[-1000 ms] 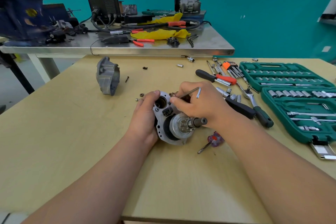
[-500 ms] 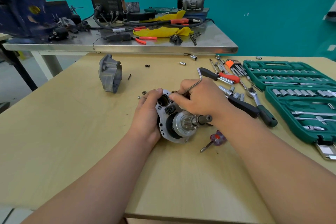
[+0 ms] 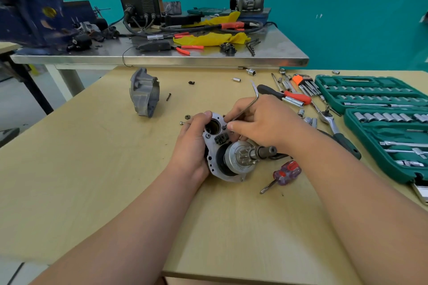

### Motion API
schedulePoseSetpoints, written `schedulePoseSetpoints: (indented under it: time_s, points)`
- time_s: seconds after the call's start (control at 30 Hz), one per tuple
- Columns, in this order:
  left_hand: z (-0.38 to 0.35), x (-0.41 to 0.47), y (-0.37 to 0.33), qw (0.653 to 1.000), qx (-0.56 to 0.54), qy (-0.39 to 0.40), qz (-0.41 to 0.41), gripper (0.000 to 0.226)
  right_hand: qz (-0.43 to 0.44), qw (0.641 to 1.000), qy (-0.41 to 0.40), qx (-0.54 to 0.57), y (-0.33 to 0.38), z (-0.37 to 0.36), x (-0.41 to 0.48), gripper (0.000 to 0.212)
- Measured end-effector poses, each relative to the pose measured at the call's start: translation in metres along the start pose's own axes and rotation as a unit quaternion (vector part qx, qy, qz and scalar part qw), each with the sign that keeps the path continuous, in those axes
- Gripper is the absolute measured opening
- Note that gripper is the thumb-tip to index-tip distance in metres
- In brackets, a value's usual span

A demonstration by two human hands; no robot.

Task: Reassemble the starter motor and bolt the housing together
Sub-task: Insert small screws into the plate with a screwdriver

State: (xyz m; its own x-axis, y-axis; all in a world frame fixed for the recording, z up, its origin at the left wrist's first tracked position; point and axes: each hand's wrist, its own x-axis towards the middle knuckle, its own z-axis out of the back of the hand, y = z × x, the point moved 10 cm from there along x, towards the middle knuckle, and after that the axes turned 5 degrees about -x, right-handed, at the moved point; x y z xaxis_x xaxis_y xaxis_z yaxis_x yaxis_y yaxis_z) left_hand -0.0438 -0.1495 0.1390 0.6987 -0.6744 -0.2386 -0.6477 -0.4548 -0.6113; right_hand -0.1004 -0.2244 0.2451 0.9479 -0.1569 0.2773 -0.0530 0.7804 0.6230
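Hands are seen at work on the starter motor, which is laid on its side near the middle of the wooden table. Its flat silver plate is turned up toward the camera, and its gear shaft is pointed to the right.

The left hand is wrapped round the left side of the motor, and the thumb is pressed on the top edge of the plate. A bent metal hex key is pinched by the right hand between thumb and fingers. The low tip of the key is set at a dark bolt in the plate, just beside the big round hole. The short bent end of the key is pointed up and away.

A grey housing cover is stood on the table, well apart from the motor, up and to the left. A small black screw is laid just beside it. A nut and a small bolt are seen close to the left fingertips. A screwdriver with a red and purple handle is laid near the motor, below the right wrist. A green socket set is opened at the right side of the table, and a ratchet is laid next to it. A steel table with tools and a yellow cloth on it is seen behind.
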Motion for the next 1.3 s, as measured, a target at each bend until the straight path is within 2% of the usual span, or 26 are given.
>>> schedulePoseSetpoints:
  time_s: [0.1,0.17,0.33,0.47,0.57,0.67,0.73,0.83,1.0,1.17,1.23,1.3]
  points:
    - [0.004,0.002,-0.003,1.0,0.016,-0.015,-0.012,0.063,0.027,0.993,-0.032,-0.108,0.003,0.001,0.0,0.015]
    - [0.006,0.002,-0.004,0.999,0.022,-0.02,-0.014,0.061,0.041,0.989,-0.055,-0.133,0.005,0.002,-0.001,0.004]
    - [0.005,0.003,-0.003,1.0,0.011,-0.009,-0.012,0.04,0.056,0.985,-0.09,-0.135,0.008,0.006,0.0,0.015]
    - [0.007,0.001,-0.002,1.0,0.012,-0.019,-0.005,0.058,0.044,0.984,-0.118,-0.129,0.009,0.008,0.002,0.027]
    - [0.005,-0.001,-0.002,1.0,0.012,-0.014,-0.005,0.061,0.041,0.986,-0.089,-0.132,0.007,0.006,0.004,0.024]
    - [0.003,-0.002,-0.001,1.0,0.008,-0.005,-0.003,0.062,0.031,0.997,-0.042,-0.05,0.001,0.002,0.003,0.012]
    - [0.003,-0.001,-0.002,1.0,0.009,-0.007,-0.002,0.063,0.029,0.998,-0.047,-0.035,0.0,0.002,0.002,0.014]
    - [0.004,-0.001,-0.004,1.0,0.015,-0.017,-0.01,0.061,0.048,0.992,-0.082,-0.081,0.005,0.005,0.004,0.028]
    - [0.001,-0.002,-0.002,1.0,0.007,-0.01,-0.007,0.06,0.065,0.979,-0.093,-0.171,0.01,0.002,0.006,0.027]
    - [0.003,-0.002,-0.006,1.0,0.016,-0.017,-0.016,0.061,0.059,0.978,-0.106,-0.17,0.01,0.003,0.005,0.026]
    - [0.002,-0.003,-0.005,1.0,0.018,-0.013,-0.013,0.06,0.04,0.983,-0.082,-0.16,0.008,0.001,0.007,0.022]
    - [0.001,-0.003,-0.004,1.0,0.013,-0.008,-0.011,0.059,0.017,0.994,-0.045,-0.1,0.004,-0.002,0.007,0.017]
